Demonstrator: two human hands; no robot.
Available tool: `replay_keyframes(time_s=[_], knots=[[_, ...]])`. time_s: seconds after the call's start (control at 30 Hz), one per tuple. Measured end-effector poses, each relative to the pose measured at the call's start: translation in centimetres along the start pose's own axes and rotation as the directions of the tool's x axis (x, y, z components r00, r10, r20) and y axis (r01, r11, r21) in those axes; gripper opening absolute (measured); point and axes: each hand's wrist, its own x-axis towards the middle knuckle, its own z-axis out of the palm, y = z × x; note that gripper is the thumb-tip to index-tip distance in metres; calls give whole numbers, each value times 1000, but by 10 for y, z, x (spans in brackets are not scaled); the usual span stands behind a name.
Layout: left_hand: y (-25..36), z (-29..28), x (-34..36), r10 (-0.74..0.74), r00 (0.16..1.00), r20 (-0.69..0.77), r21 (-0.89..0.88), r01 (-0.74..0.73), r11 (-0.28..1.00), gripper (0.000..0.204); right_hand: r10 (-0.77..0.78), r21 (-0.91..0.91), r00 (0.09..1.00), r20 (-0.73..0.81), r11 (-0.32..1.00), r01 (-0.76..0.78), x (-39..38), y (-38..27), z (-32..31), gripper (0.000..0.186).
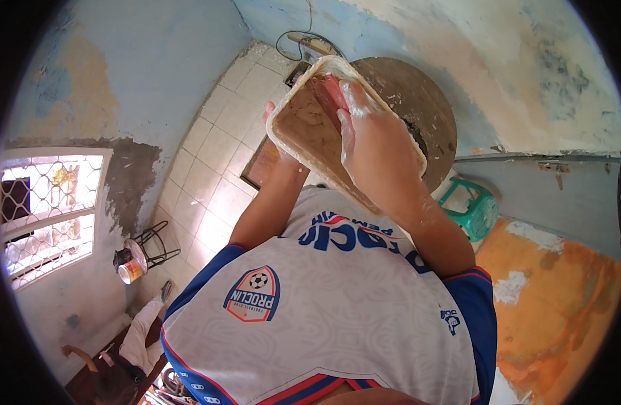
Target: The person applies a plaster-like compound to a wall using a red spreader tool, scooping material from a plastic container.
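Note:
A pale rectangular tub (273, 128), its rim crusted with dried white material, is held up in front of my chest. Beige paste (310, 121) coats its inside. My left hand (288, 160) grips the tub from its left side and underneath; most of that hand is hidden behind the tub, with fingertips showing past the rim. Inside the tub, my right hand (378, 142) is closed around a red scraper (330, 91) that touches the paste near the far end. White smears cover the right thumb and fingers. The scraper's working edge is partly hidden.
Beyond the tub stands a round brown tabletop (425, 94). A green plastic stool (479, 212) is at the right, beside an orange patched surface (546, 297). At left are a dark metal-legged stool (162, 243), a small bucket (129, 271) and a barred window (50, 209). Another person (121, 358) is at lower left.

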Motion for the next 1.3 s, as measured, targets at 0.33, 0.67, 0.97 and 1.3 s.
replay_keyframes(time_s=[0.33, 0.67, 0.97, 1.3], knots=[[-2, 15, 1, -9, 999, 37, 63, 6, 998, 83, -44, 19, 995, -93, 999, 46, -1, 5, 8, 38], [-3, -3, 5, -33, 998, 61, 113, 26, 993, 84, 24, -49, 999, -29, 998, -25, 1, 9, 10, 40], [-8, 10, 5, -20, 996, -85, 190, 36, 981, 87, 57, -23, 995, -87, 998, -59, -11, 12, 9, 38], [-2, 17, -5, -38, 976, 213, 118, 13, 993, 81, 79, -13, 993, -89, 997, -80, -3, 10, 18, 34]])
